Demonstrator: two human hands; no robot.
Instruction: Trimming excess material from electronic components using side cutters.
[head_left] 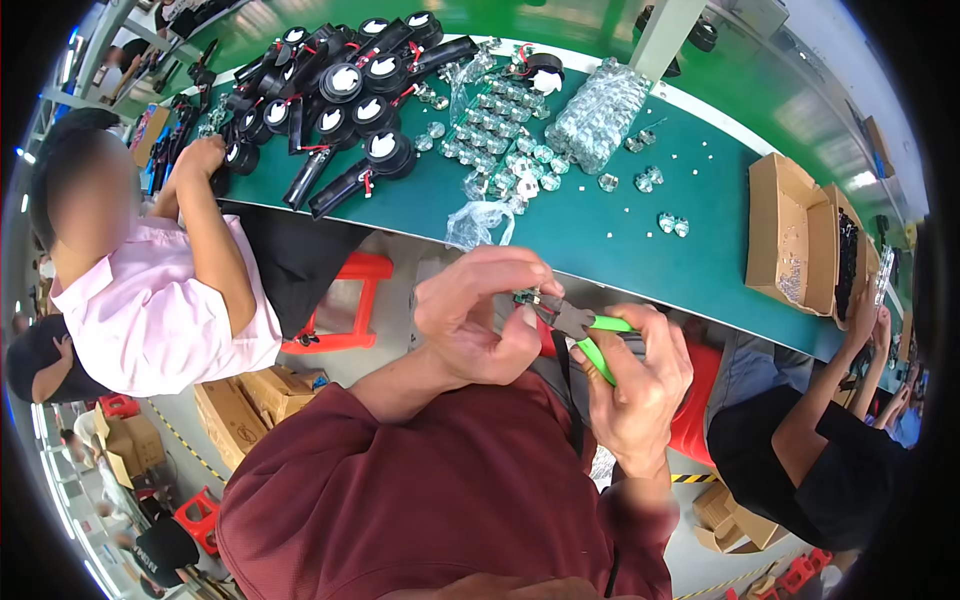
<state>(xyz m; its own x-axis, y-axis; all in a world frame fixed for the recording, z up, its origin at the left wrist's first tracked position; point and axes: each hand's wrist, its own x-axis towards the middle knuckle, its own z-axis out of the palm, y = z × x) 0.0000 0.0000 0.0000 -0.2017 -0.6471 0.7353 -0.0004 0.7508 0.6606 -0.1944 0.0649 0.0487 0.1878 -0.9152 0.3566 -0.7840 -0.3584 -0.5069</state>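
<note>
Held up before my chest, in front of the table's near edge, are both hands. My left hand (468,318) pinches a small green circuit board (524,296) between thumb and fingers; the fingertips cover much of it. Wrapped round the green handles of a pair of cutting pliers (573,321) is my right hand (642,385). The pliers' dark jaws point left and reach the board at my left fingertips. Whether the jaws touch or grip a part of it, I cannot tell. Beyond my hands, several small round circuit boards (528,172) lie in a loose pile.
On the green table (700,250) stand a bubble-wrap bundle (600,112), panels of boards (490,120) and a clear plastic bag (478,224). Black handled housings (340,85) heap up at left. A cardboard box (790,225) sits at right. People work on both sides.
</note>
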